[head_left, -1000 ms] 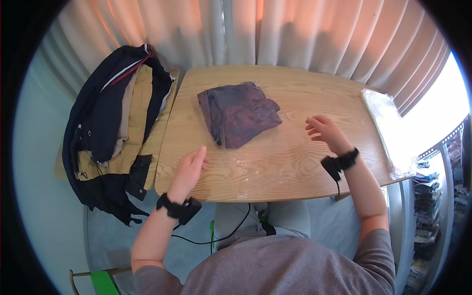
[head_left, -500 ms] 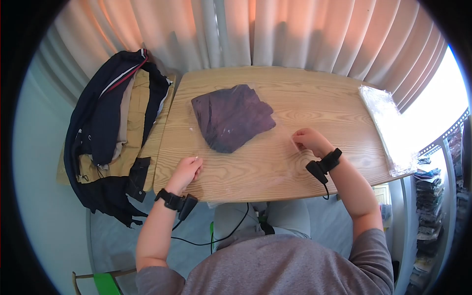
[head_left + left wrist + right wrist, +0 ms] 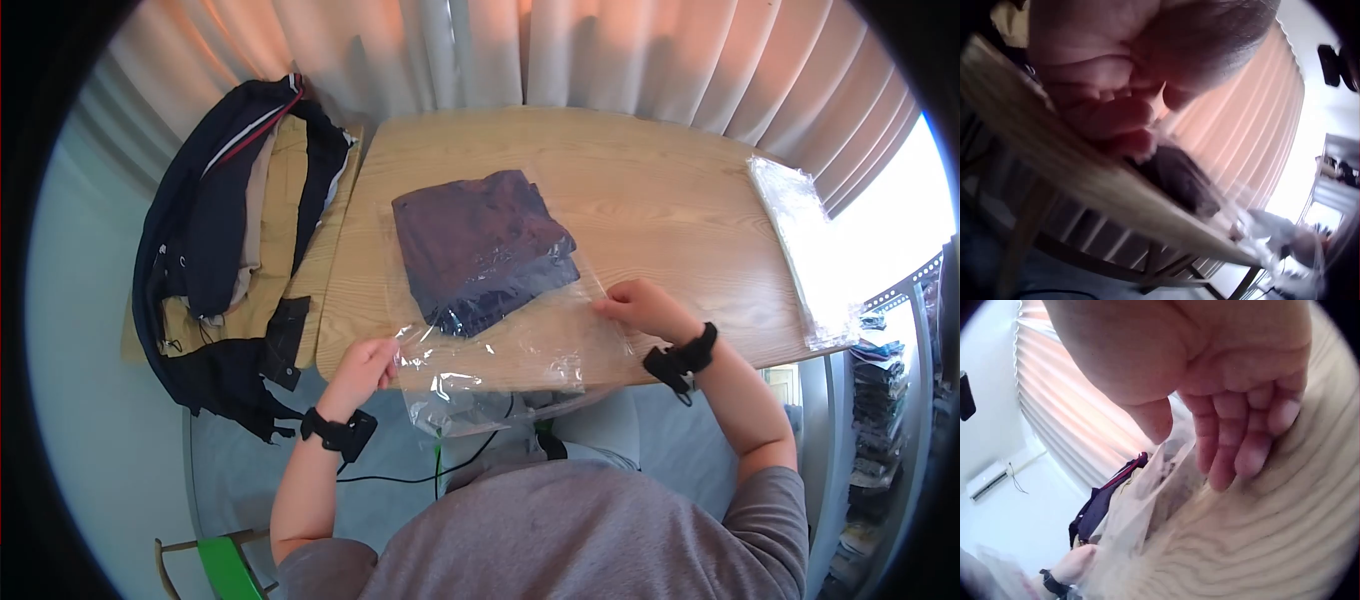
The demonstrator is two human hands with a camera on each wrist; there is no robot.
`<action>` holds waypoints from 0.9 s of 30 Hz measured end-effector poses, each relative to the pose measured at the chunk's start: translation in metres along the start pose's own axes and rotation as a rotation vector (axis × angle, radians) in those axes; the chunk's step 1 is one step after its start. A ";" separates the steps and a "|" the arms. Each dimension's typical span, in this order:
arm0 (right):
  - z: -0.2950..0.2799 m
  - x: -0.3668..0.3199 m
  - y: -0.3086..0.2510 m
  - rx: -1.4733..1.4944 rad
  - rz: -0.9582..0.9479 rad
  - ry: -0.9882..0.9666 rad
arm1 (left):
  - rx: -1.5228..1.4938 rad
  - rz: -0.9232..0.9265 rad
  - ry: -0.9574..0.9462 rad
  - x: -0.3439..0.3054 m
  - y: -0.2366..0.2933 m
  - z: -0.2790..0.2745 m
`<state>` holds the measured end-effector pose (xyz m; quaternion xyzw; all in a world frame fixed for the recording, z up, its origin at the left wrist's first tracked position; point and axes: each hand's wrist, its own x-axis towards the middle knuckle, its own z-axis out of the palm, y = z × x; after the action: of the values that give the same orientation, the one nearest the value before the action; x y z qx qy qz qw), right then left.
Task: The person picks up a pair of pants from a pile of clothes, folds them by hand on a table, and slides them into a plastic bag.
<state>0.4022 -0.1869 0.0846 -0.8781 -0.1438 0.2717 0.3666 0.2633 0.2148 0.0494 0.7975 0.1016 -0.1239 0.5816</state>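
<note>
A folded dark purple garment lies inside a clear plastic bag on the wooden table. The bag's near end hangs past the table's front edge, towards the person's lap. At its left side the left hand pinches the plastic between thumb and curled fingers. My right hand pinches the bag's right side close to the tabletop. In the right wrist view, the film stretches away from between the thumb and fingers. The left wrist view shows the left hand at the table edge, with the garment behind it.
Dark navy and tan clothes are heaped on a surface left of the table. A stack of clear plastic bags lies along the table's right side. Pale curtains hang behind, and shelves with packed items stand at the right.
Both hands have come to the bag's sides and pulled its near end towards the body, over the table edge. The garment has shifted slightly nearer, and the plastic is spread wider.
</note>
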 end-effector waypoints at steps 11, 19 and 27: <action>0.006 -0.015 -0.006 -0.844 -0.672 0.115 | 0.901 0.905 0.211 -0.008 0.017 0.017; -0.001 -0.014 0.010 -0.019 -0.560 -0.033 | 0.588 0.755 0.009 -0.010 0.004 0.015; -0.017 -0.040 0.025 0.186 -0.316 0.210 | 0.686 0.747 0.109 -0.034 0.021 0.018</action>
<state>0.3809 -0.2318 0.0918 -0.8305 -0.2151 0.1298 0.4972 0.2360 0.1908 0.0736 0.9298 -0.2068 0.1079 0.2849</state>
